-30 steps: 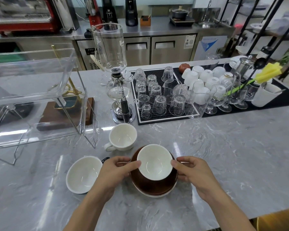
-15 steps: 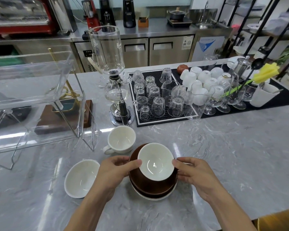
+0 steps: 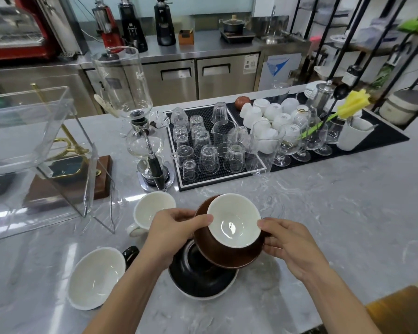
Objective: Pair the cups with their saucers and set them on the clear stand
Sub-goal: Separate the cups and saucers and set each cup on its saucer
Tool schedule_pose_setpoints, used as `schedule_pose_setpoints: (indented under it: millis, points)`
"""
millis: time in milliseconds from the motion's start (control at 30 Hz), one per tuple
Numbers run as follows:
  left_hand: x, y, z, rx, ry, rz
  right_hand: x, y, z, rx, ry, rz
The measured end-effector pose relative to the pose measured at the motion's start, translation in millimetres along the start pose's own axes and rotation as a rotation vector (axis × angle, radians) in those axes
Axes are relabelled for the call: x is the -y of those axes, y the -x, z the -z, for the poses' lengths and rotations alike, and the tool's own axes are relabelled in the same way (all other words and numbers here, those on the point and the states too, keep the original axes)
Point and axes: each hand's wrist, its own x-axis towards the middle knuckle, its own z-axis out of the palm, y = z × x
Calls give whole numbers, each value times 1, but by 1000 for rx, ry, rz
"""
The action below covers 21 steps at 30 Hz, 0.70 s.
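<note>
A white-lined cup sits on a brown saucer, both lifted and tilted above the counter. My left hand grips the saucer's left edge, thumb on the cup rim. My right hand grips the right edge the same way. Below them a black saucer lies on a white one on the counter. A white cup stands behind my left hand. A black cup with a white inside stands at the lower left. The clear stand is at the left.
A glass siphon brewer stands behind the white cup. A black mat holds several upturned glasses, with white cups and stemmed glasses further right. A wooden block sits under the clear stand. A wooden edge shows at bottom right.
Both hands have lifted the brown saucer with its cup off the stack and tilted it. The black saucer underneath is now uncovered.
</note>
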Motion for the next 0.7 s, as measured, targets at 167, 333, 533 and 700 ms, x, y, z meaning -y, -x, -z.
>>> schedule_pose_setpoints:
  millis: [167, 333, 533, 700]
  points:
    - [-11, -20, -35, 52, -51, 6, 7, -7, 28, -87, -37, 29]
    - [-16, -43, -72, 89, -116, 19, 10, -16, 57, -155, -73, 36]
    - [-19, -61, -103, 142, -170, 46, 7, -26, 83, -213, -75, 46]
    - [-14, -77, -117, 176, -216, 63, 1, -36, 95, -234, -36, 45]
